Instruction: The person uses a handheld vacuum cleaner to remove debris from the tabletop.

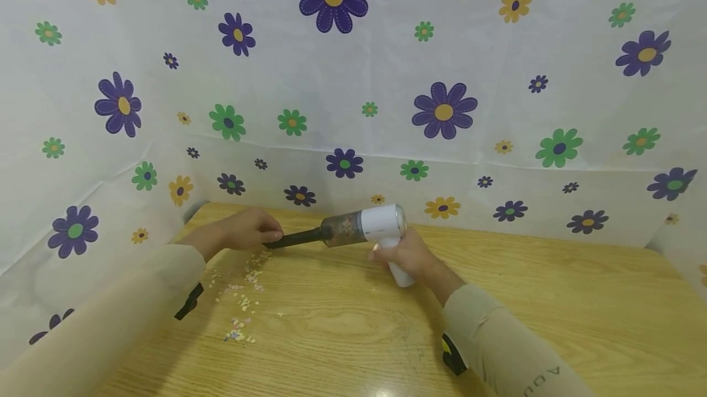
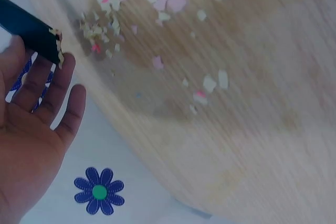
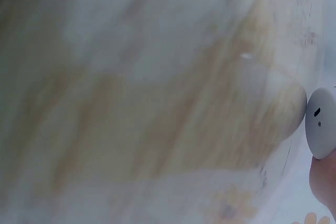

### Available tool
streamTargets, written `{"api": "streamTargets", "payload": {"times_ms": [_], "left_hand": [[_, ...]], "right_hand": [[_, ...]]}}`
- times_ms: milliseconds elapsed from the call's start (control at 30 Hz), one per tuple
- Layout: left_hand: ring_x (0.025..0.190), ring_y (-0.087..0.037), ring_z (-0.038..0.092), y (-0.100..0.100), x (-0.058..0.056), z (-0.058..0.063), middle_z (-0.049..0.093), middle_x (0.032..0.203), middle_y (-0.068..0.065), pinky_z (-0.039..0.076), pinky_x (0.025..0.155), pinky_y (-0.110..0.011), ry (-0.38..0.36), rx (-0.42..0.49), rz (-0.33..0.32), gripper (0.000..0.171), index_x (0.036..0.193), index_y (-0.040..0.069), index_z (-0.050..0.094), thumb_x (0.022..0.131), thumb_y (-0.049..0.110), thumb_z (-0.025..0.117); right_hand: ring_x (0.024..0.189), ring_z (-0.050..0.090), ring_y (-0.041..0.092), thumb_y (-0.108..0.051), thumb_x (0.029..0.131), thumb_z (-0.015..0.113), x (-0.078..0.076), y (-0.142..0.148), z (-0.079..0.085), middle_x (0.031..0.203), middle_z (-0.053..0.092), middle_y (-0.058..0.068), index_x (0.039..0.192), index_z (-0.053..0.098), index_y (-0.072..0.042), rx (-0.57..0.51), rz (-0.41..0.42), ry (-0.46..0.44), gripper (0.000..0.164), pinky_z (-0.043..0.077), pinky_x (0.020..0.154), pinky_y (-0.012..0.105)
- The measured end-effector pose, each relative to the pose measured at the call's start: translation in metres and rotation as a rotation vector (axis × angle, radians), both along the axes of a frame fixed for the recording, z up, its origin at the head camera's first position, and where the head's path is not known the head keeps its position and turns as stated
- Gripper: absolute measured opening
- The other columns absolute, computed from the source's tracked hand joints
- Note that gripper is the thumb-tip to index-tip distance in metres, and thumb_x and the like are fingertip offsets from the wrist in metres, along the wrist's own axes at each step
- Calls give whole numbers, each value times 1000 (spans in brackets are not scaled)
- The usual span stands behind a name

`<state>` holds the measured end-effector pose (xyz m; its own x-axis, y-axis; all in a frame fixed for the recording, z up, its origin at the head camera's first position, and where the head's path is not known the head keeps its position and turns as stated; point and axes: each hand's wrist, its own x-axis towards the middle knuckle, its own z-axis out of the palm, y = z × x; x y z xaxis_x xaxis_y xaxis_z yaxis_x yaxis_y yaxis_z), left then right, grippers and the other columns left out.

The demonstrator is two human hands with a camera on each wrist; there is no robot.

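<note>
A white handheld vacuum (image 1: 381, 225) with a smoky see-through dust cup (image 1: 343, 229) lies slantwise above the table. My right hand (image 1: 411, 256) grips its handle; the right wrist view catches the rounded handle end (image 3: 321, 124) with part of the hand (image 3: 323, 182) beside it. At the far end, my left hand (image 1: 248, 229) pinches the black nozzle (image 1: 298, 237) near its mouth. In the left wrist view, paper scraps (image 2: 59, 48) cling to the nozzle mouth, beside the left hand's fingers (image 2: 58, 85). Colored bits show inside the dust cup.
Small pale, pink and yellow paper scraps (image 1: 243, 302) trail over the left part of the wooden table (image 1: 342, 323). A white sheet printed with flowers (image 1: 386, 65) hangs behind the table and along its sides.
</note>
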<state>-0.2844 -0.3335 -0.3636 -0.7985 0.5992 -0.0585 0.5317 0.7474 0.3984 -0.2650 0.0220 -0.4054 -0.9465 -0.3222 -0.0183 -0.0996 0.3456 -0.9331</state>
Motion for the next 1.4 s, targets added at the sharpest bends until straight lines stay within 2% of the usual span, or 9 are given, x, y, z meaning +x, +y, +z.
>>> {"api": "streamTargets", "payload": {"times_ms": [167, 267, 400, 567, 800, 1000, 1200, 1400], "left_hand": [[68, -9, 57, 5, -3, -8, 75, 89, -6, 53, 74, -35, 20, -6, 35, 23, 99, 3, 77, 101, 12, 56], [72, -10, 60, 6, -4, -11, 76, 94, -8, 55, 78, -36, 32, -24, 53, 20, 101, 2, 77, 99, 10, 59], [83, -18, 69, 7, -5, -12, 76, 97, -11, 57, 83, -42, 60, -38, 25, 18, 100, 0, 77, 97, 9, 62], [91, -27, 72, 7, -4, -10, 76, 98, -13, 58, 84, -44, 86, -54, -9, 18, 101, 0, 77, 97, 10, 63], [85, -23, 70, 2, -5, -8, 76, 95, -11, 57, 84, -45, 85, -62, 25, 17, 98, 0, 76, 97, 7, 61], [87, -27, 71, -11, -3, -6, 76, 96, -15, 57, 84, -48, 105, -66, 22, 18, 99, -3, 75, 97, 7, 60], [90, -29, 71, -22, 2, -5, 75, 98, -15, 57, 84, -47, 108, -77, 44, 18, 101, -2, 75, 97, 8, 61], [85, -20, 68, -27, 9, -5, 76, 93, -6, 56, 81, -43, 107, -48, 21, 17, 97, 4, 76, 98, 12, 61]], "right_hand": [[62, 57, 16, -16, 78, 77, -1, -5, -2, 71, 61, 7, 106, 58, -3, 18, -54, 0, 36, 48, 62, 29], [60, 58, 16, -15, 78, 78, -2, -7, -2, 73, 62, 7, 106, 59, -4, -2, -66, -13, 36, 49, 60, 28], [57, 58, 17, -13, 78, 78, -3, -8, -1, 75, 63, 9, 104, 59, -3, -13, -69, -26, 34, 50, 57, 28], [57, 59, 17, -14, 77, 78, -4, -9, -1, 76, 63, 9, 104, 59, -3, 7, -92, -28, 35, 50, 56, 28], [56, 58, 16, -17, 78, 77, -8, -20, -2, 76, 63, 9, 103, 61, -1, 35, -120, -39, 35, 50, 53, 27], [56, 58, 16, -18, 79, 78, -10, -35, 1, 81, 64, 10, 108, 59, 0, 52, -136, -46, 39, 50, 53, 27], [58, 60, 17, -17, 77, 77, -13, -44, 0, 85, 64, 12, 109, 58, 2, 24, -109, -34, 41, 52, 52, 27], [58, 60, 18, -16, 78, 77, -12, -42, 0, 83, 64, 13, 109, 56, 2, 37, -92, -61, 42, 51, 53, 28]]}}
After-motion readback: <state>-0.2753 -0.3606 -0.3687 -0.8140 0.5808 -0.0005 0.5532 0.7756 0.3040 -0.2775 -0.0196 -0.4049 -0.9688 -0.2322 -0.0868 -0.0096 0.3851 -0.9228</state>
